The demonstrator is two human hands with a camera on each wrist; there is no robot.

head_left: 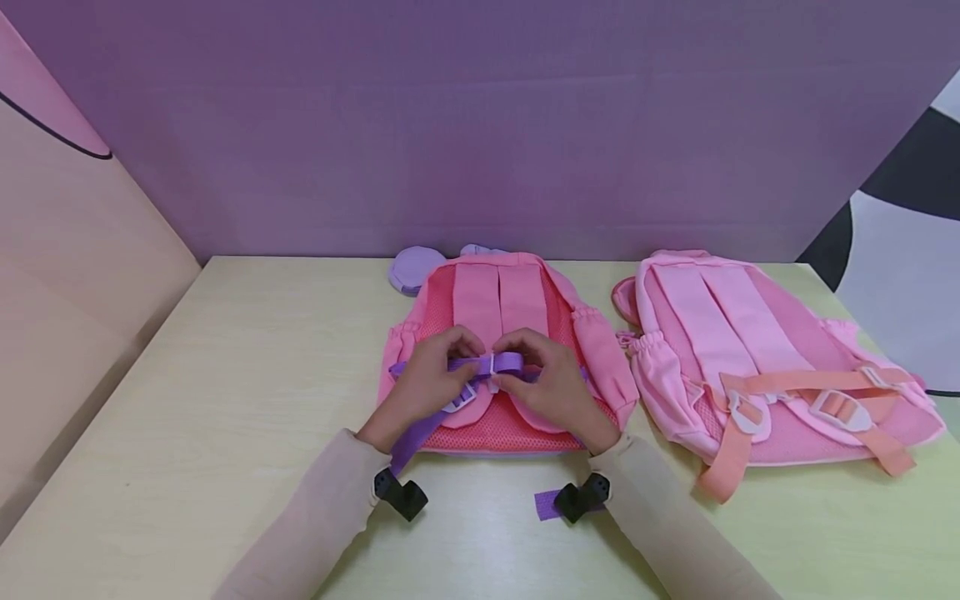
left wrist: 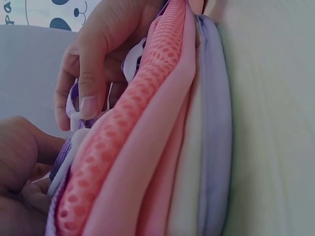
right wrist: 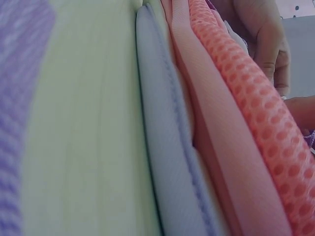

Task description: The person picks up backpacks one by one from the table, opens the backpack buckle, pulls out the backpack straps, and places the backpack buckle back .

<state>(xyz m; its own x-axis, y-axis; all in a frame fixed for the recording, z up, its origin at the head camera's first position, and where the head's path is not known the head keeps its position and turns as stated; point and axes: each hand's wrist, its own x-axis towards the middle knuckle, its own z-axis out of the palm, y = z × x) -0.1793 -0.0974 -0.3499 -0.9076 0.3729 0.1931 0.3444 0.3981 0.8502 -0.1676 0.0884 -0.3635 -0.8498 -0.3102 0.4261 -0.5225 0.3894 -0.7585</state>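
A pink backpack (head_left: 476, 292) lies with its padded shoulder straps and coral mesh back facing up. Over its lower middle, my left hand (head_left: 427, 379) pinches a purple webbing strap (head_left: 468, 364) between thumb and fingers. My right hand (head_left: 558, 383) grips the same webbing at the right, where it forms a small loop (head_left: 510, 362). Between the hands sits a narrow white buckle (head_left: 492, 365) with the webbing through it. Below the left fingers lies a larger white strap adjuster (head_left: 461, 398). In the left wrist view, the fingers of the right hand (left wrist: 91, 73) are close to white plastic hardware.
At the right lies a second pink backpack (head_left: 738, 321) with orange straps (head_left: 795, 382). A round lilac pouch (head_left: 414, 268) sits behind the first backpack's left side. One purple strap end (head_left: 547, 505) lies on the pale wooden table (head_left: 262, 400), beside my right wrist camera.
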